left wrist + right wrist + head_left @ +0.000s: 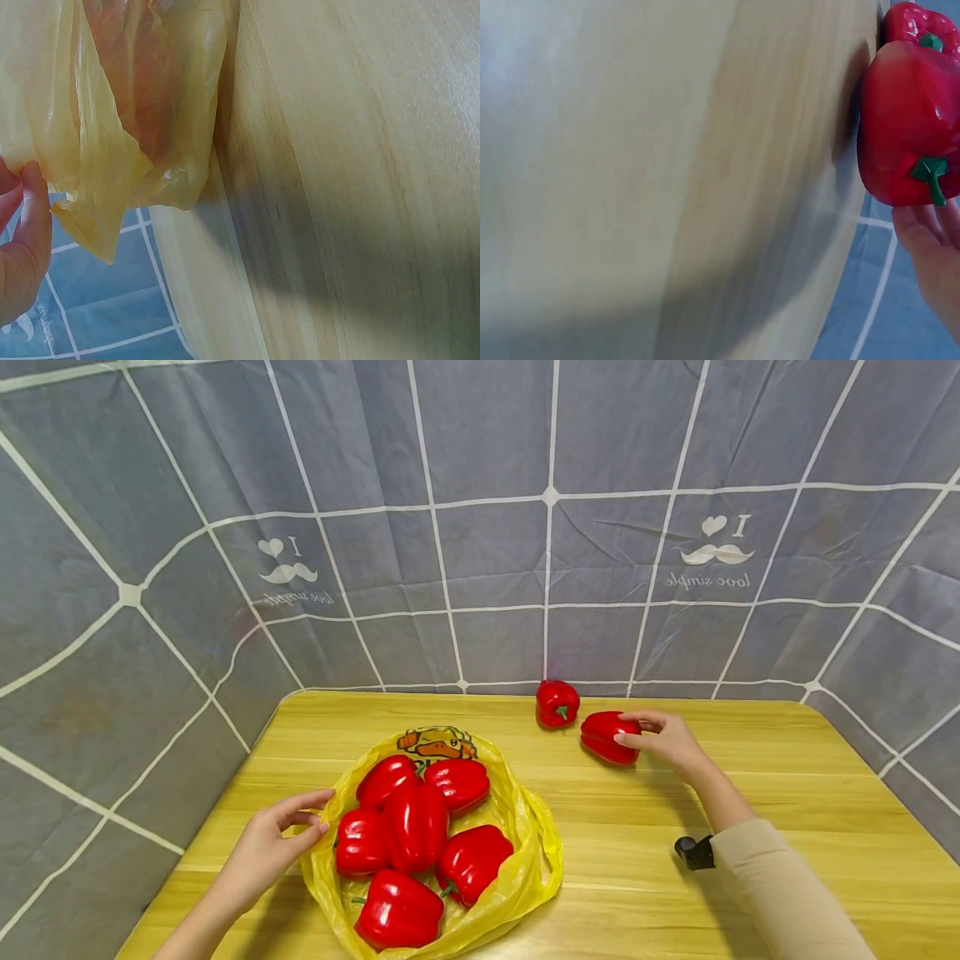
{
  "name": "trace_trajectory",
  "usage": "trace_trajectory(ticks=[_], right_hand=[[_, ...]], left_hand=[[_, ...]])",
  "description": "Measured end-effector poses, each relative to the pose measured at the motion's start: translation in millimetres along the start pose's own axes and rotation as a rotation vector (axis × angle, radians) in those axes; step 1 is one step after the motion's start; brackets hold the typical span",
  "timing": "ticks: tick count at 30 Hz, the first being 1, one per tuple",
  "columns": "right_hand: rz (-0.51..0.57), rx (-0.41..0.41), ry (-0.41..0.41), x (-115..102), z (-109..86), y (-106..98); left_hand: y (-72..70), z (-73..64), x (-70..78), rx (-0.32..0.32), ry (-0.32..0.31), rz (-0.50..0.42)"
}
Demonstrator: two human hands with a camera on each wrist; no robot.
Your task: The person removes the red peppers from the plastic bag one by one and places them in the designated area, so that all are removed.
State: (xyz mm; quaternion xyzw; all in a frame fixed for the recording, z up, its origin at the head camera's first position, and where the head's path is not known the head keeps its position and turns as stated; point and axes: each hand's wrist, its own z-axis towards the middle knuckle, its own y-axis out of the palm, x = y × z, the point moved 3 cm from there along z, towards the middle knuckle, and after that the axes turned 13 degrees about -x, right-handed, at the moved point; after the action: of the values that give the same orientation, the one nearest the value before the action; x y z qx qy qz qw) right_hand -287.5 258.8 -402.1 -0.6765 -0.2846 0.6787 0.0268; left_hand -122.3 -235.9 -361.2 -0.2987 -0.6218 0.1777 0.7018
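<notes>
My right hand (pixel 663 743) holds a red bell pepper (pixel 602 737) by its right end, thumb and fingers on its skin. In the right wrist view this bell pepper (pixel 907 120) shows its green stem towards the fingers. Just left of it, a second red bell pepper (pixel 557 703) sits at the table's back edge. My left hand (pixel 270 839) pinches the left rim of an open yellow plastic bag (pixel 536 835), with several red bell peppers (pixel 417 825) inside. From the left wrist, the bag (pixel 97 150) hangs in folds beside the fingers; the exact contact is partly hidden.
A wooden table (pixel 637 860) carries everything. Grey cloth (pixel 495 560) with white lines stands behind the table and along both sides. A black strap piece (pixel 695 852) sticks out at the right sleeve (pixel 780 885). A duck print (pixel 437 743) marks the bag's far side.
</notes>
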Motion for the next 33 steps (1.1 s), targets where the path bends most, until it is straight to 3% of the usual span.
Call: trace_trajectory(ticks=[21, 33], right_hand=[[-0.032, 0.141, 0.067, 7, 13.7, 4], [-0.024, 0.227, 0.058, 5, 30.0, 7]], left_hand=[[-0.2, 1.6, 1.1, -0.007, -0.04, -0.011], [-0.4, 1.6, -0.1, -0.002, -0.02, 0.003]])
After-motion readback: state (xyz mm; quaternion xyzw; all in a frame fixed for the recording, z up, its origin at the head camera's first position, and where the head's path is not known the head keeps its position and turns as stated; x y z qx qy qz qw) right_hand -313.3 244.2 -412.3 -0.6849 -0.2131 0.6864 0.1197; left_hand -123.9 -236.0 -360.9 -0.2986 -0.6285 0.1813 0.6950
